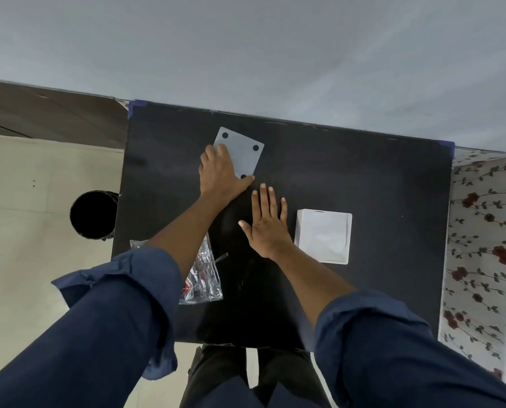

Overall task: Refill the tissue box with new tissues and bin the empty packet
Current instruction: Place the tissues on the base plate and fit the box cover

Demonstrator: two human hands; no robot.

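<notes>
A flat white square panel (244,153) with dark round feet at its corners lies on the far part of the black table (378,178). My left hand (221,175) rests on the panel's near left corner, fingers curled over its edge. My right hand (268,222) lies flat and spread on the bare table, holding nothing. Just to its right stands the white tissue box (324,235), its open side up with white tissue showing inside. A crumpled clear plastic packet (203,278) with red print lies under my left forearm near the front left.
A black round bin (94,214) stands on the pale floor to the left of the table. A floral cloth (478,245) hangs along the table's right side. A grey wall rises behind the table's far edge.
</notes>
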